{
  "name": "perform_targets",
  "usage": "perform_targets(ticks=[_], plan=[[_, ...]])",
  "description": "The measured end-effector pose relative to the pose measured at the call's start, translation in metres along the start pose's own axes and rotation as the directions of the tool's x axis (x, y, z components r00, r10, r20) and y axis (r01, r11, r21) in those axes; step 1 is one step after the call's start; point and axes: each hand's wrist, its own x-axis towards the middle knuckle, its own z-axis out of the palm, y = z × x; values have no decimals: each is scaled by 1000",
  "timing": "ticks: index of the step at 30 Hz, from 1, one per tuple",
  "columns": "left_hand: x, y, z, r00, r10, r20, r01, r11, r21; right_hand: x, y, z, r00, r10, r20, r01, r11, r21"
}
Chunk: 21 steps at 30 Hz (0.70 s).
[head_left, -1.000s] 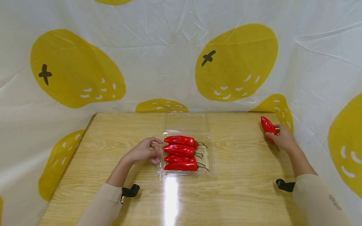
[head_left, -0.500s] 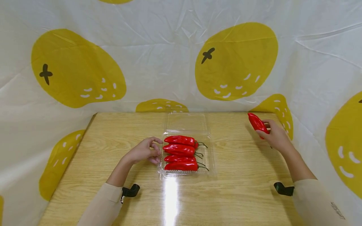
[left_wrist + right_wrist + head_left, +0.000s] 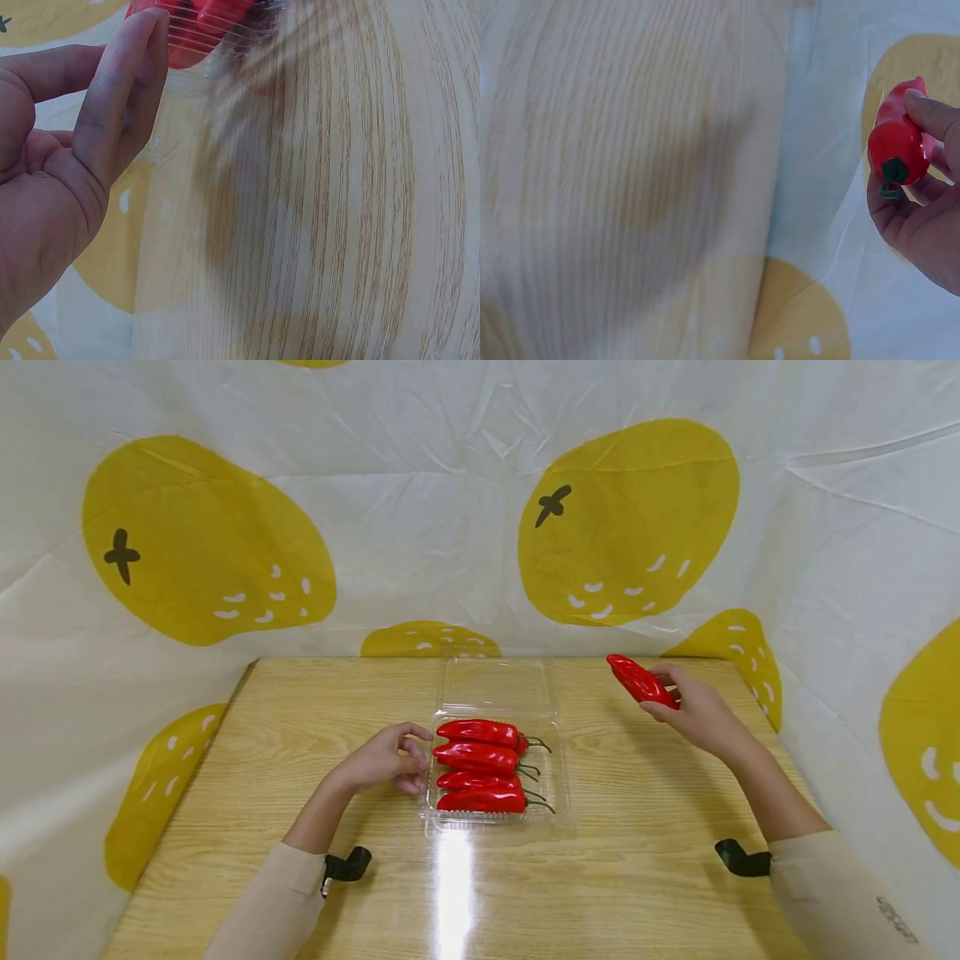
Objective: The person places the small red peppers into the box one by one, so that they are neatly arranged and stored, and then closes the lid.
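My right hand (image 3: 701, 710) holds a red chili pepper (image 3: 637, 679) above the right part of the table, fingers and thumb round its body. In the right wrist view its green stem (image 3: 891, 174) points back toward the wrist. A clear plastic clamshell box (image 3: 558, 785) lies with its lid (image 3: 495, 681) folded back, away from me. Several red peppers (image 3: 476, 758) lie side by side in it, stems to the right. At the box's left wall rests my left hand (image 3: 382, 760), fingers loosely bent, fingertips (image 3: 154, 19) right at the ribbed side.
The wooden table (image 3: 637, 877) ends at the back and sides against a white cloth (image 3: 420, 543) printed with yellow fruit. A black strap mount (image 3: 348, 865) sits on the left wrist, another black mount (image 3: 742, 858) on the right.
My right hand has carried the pepper leftward and up from the table's back right, toward the box. The left hand and the box have stayed in place.
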Motion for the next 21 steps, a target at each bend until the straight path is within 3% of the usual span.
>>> perform_targets(ticks=[8,21], plan=[[0,2,-1,1000,1,0,-1,1000,3,10,-39,0,993,-93,72,94,995,-14],[-2,1,-1,1000,1,-4,-1,1000,-1,19,-87,19,950,-237,204,251,967,-41]])
